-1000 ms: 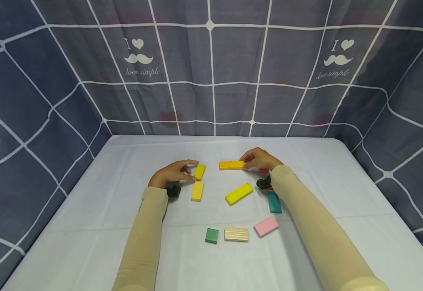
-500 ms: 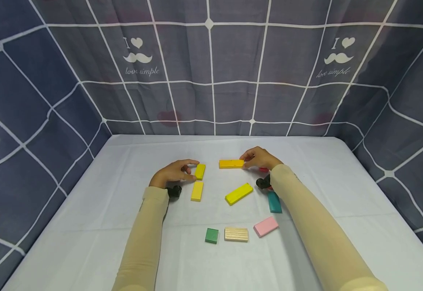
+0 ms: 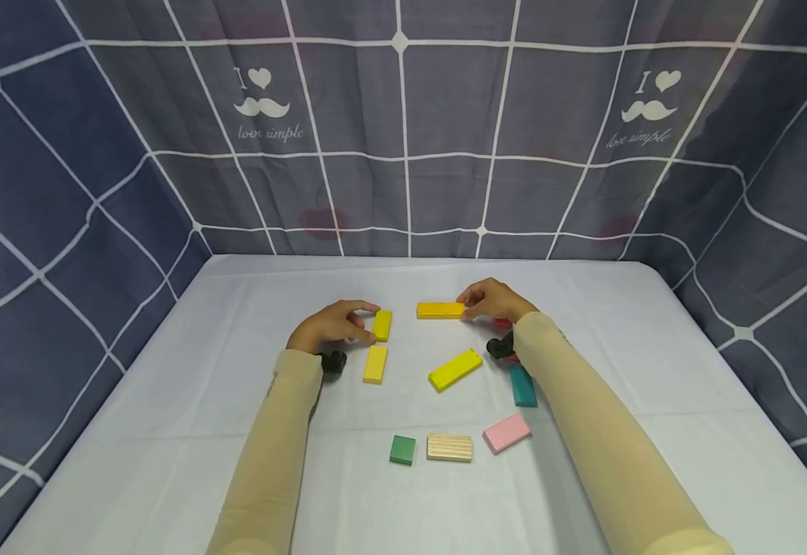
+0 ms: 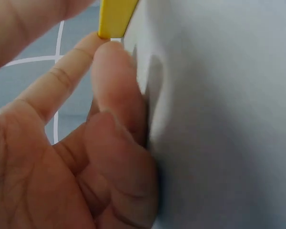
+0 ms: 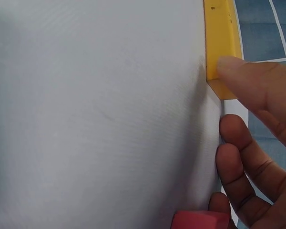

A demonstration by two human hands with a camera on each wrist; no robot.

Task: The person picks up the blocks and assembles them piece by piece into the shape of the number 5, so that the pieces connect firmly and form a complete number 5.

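My left hand (image 3: 334, 324) pinches a short yellow block (image 3: 381, 326) between thumb and index finger. In the left wrist view only a corner of that yellow block (image 4: 115, 18) shows, and the other fingers curl down beside the cloth. A paler yellow block (image 3: 374, 364) lies just nearer to me, almost in line with it. On the right, my right hand (image 3: 495, 301) holds the right end of a long orange-yellow block (image 3: 440, 311), thumb on its near face as the right wrist view shows. A gap separates the two held blocks. Both lie on the cloth.
Between the arms lies a long yellow block (image 3: 455, 370), set slantwise. A red block (image 5: 200, 220) is partly hidden under my right wrist, with a teal block (image 3: 523, 385) behind it. Pink (image 3: 507, 433), ridged wooden (image 3: 449, 447) and green (image 3: 403, 449) blocks lie nearer on the white cloth (image 3: 250, 432).
The yellow block in my left hand has turned slightly straighter. The orange-yellow block in my right hand has shifted slightly away from me. The other blocks stay put.
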